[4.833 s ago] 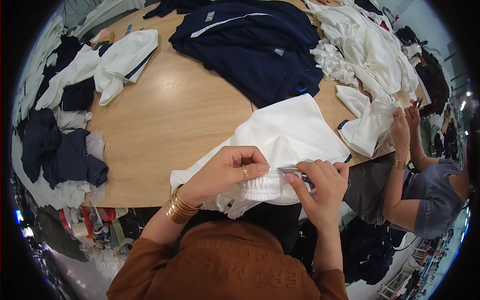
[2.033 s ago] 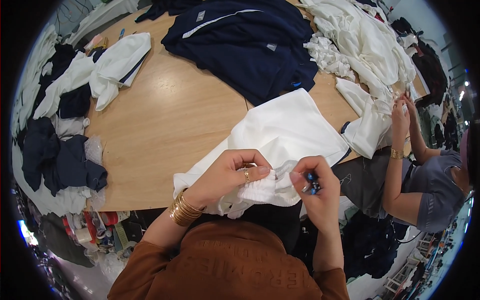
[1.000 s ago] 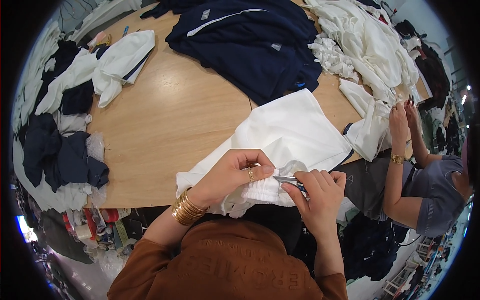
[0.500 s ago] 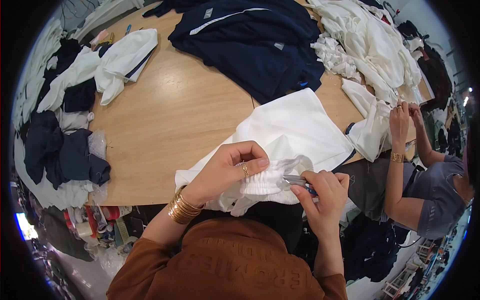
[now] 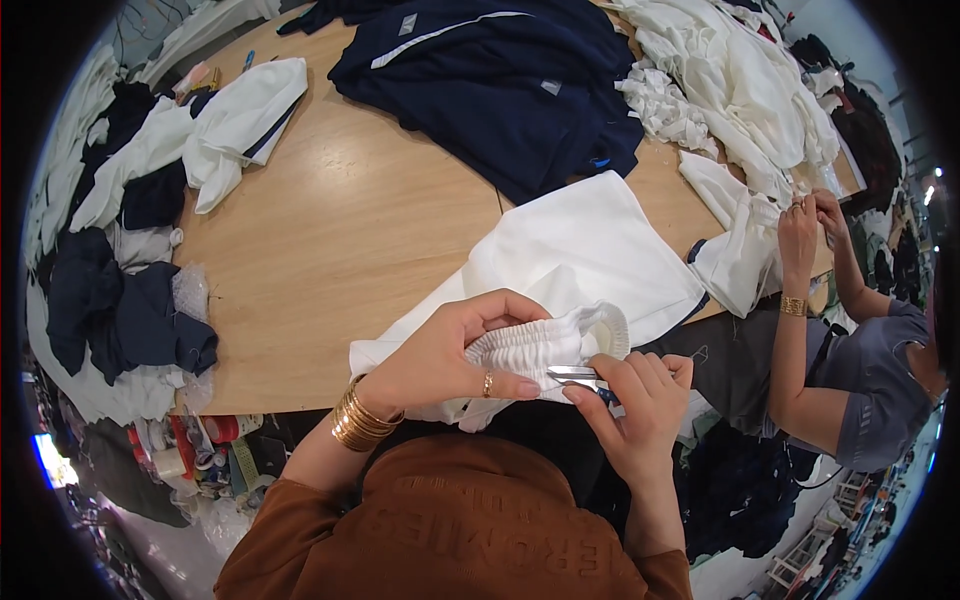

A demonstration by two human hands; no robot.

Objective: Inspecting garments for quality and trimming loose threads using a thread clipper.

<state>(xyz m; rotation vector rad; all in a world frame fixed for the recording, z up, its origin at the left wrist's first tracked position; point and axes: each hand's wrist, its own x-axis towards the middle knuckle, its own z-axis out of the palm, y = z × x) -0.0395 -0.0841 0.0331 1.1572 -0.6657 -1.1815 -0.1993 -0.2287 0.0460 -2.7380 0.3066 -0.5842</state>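
Note:
A white garment (image 5: 570,250) with a gathered elastic waistband (image 5: 520,343) lies over the table's near edge. My left hand (image 5: 465,350) grips the waistband, its thumb stretched along the near side and its fingers curled behind the ruffles. In my right hand (image 5: 635,405) is a pair of thread snips (image 5: 578,374) with metal blades and a dark blue handle. The blades point left, slightly parted, right beside the band; whether they touch it I cannot tell. Most of the snips' handle is hidden by my fingers.
Navy garments (image 5: 490,90) are piled at the table's far middle, white cloth (image 5: 730,80) at the far right. White and navy pieces (image 5: 150,200) line the left side. A co-worker's hands (image 5: 805,225) handle white fabric at the right. Below the table's left edge is a cluttered shelf (image 5: 220,440).
My left thumb has slid down along the waistband, turning more of its ruffles into view. The snips have shifted slightly left and down, and their blades show more.

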